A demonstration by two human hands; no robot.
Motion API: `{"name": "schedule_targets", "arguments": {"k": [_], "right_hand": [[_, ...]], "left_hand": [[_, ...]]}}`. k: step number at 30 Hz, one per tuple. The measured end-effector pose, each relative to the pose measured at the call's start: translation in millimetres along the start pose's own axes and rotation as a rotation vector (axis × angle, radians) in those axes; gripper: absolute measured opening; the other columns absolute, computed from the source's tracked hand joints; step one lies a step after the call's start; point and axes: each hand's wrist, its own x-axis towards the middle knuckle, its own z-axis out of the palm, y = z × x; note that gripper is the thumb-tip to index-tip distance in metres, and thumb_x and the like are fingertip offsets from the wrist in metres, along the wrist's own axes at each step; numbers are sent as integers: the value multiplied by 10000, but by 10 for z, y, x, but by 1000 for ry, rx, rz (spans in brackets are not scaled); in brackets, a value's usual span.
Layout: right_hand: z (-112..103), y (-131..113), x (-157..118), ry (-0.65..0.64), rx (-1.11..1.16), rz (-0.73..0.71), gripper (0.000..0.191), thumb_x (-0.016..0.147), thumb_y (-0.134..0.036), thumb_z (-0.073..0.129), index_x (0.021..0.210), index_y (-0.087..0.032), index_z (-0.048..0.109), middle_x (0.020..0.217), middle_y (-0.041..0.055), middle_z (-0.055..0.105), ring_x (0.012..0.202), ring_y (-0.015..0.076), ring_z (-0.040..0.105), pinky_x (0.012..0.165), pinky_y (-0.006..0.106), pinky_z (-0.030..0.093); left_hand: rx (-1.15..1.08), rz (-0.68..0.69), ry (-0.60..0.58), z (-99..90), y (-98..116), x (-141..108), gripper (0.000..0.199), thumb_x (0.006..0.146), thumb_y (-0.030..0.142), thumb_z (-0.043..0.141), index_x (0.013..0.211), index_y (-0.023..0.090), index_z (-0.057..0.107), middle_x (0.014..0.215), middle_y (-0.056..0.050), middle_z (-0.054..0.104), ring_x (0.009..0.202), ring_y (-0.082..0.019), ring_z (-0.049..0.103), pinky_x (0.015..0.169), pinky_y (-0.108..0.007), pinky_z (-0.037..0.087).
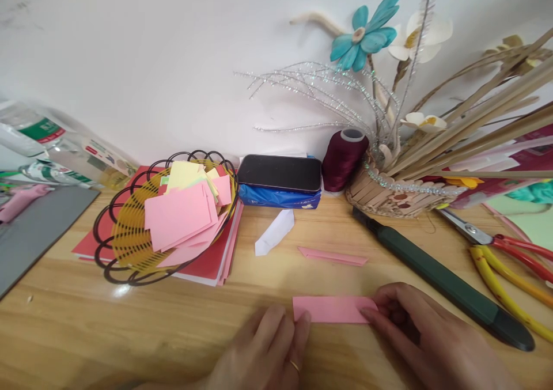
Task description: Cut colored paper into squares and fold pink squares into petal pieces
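Note:
A pink paper strip [328,309] lies lengthwise on the wooden table at the front. At its left end is my left hand [272,344], fingers curled together and thumb pressed on the lower left corner; a ring shows on one finger. My right hand [421,326] pinches the strip's right end between thumb and forefinger. Just beyond it lies a narrow folded pink strip [332,256] with slanted ends. A folded white paper piece [275,233] rests farther back to the left.
To the left, a woven basket [123,234] of pink and yellow paper slips sits on red sheets [207,266]. A phone [280,172] lies on a blue packet [276,197] beside a maroon thread cone [343,159]. A green-handled tool [436,275] and scissors [496,243] lie right.

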Motion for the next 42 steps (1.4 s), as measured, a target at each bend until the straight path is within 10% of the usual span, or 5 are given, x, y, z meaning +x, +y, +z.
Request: {"name": "schedule_targets", "arguments": {"k": [14, 21, 42], "right_hand": [[7, -8, -5, 32, 2, -31, 243, 848, -456, 446, 741, -252, 521, 618, -33, 611, 508, 117, 586, 466, 212, 463], [-11, -24, 1, 44, 16, -19, 232, 835, -455, 464, 747, -247, 514, 623, -25, 614, 516, 118, 592, 465, 209, 468], [-62, -58, 10, 92, 27, -26, 272, 850, -456, 404, 751, -236, 530, 659, 11, 630, 568, 152, 611, 503, 259, 486]], "left_hand": [[17, -2, -14, 28, 3, -13, 255, 840, 39, 404, 949, 85, 630, 649, -11, 578, 701, -146, 572, 658, -256, 419], [-27, 123, -16, 18, -61, -2, 363, 873, 53, 292, 948, 90, 645, 1006, -58, 654, 1006, -188, 562, 800, -277, 435], [13, 250, -126, -41, -61, -86, 326, 878, 121, 349, 1053, 111, 623, 1041, -60, 662, 939, -164, 593, 757, -245, 458]]}}
